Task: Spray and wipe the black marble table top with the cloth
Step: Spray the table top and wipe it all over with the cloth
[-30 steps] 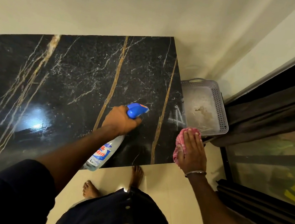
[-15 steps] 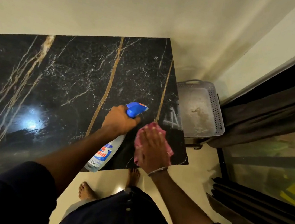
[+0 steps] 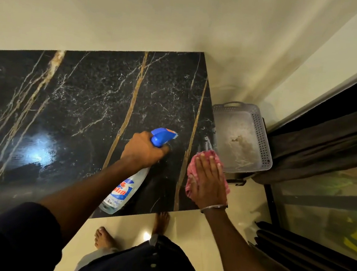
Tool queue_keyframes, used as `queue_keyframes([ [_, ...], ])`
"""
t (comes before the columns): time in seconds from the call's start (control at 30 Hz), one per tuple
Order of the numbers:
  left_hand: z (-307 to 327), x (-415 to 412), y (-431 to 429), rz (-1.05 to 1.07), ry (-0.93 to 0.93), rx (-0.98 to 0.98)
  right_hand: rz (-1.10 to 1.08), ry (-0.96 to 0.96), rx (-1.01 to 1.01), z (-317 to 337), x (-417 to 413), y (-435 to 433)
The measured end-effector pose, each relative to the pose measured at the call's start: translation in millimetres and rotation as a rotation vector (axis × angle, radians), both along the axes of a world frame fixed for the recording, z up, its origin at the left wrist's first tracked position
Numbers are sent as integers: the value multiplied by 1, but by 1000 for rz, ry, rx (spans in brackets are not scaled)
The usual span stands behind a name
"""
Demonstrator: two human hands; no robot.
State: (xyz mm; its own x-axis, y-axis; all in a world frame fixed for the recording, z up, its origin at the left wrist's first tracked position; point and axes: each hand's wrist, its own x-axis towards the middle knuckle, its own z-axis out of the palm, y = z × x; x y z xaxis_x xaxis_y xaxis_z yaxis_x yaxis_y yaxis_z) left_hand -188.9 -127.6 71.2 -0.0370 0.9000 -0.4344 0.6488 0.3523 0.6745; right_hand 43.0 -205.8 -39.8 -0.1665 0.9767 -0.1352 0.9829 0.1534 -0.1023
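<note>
Counter (image 3: 82, 111): black marble with gold and white veins, set against a cream wall (image 3: 142, 15); a light glare lies well left of the fingers.
Left hand (image 3: 142, 151): fingers (image 3: 163, 149) curled round the neck of the spray bottle (image 3: 122, 192); blue nozzle just beyond them, clear body slanting back under the forearm.
Right hand (image 3: 209, 181): fingers straight and together, pressing the pink cloth (image 3: 191, 173) flat at the counter's right edge.
Basket (image 3: 263, 131): grey, perforated, beside the counter, just beyond the right fingertips.

One head-worn wide-angle view, looking steeply down, close over the black gold-veined marble worktop (image 3: 82, 111) and cream tiled floor (image 3: 123, 224).
</note>
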Motion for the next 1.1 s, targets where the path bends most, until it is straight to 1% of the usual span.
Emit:
queue_keyframes([
  [0.13, 3, -3, 1, 11, 5, 10, -158, 51, 14, 4, 17, 15],
  [0.2, 4, -4, 2, 11, 4, 14, -215, 41, 7, 2, 15, 18],
  [0.37, 6, -8, 0, 26, 22, 40, -201, -24, -24, 0, -7, 20],
  [0.47, 8, -10, -1, 46, 49, 49, -95, -13, -28, 4, -40, 20],
  [0.63, 3, -16, -1, 71, 51, 69, 284, 1, -48, 2, -113, 3],
  [0.77, 3, -19, 1, 87, 45, 71, 364, -29, -27, 0, -110, 6],
  [0.83, 3, -21, 4, 103, 61, 67, 310, -26, -28, 3, -91, 14],
  [0.97, 2, -25, 8, 97, 47, 43, -39, 27, -14, 1, -29, 39],
  [1.03, 0, -26, 10, 84, 30, 41, -137, 31, -38, -1, 4, 54],
  [1.1, -1, -26, 11, 86, 31, 39, -228, 74, -42, -2, 21, 65],
])
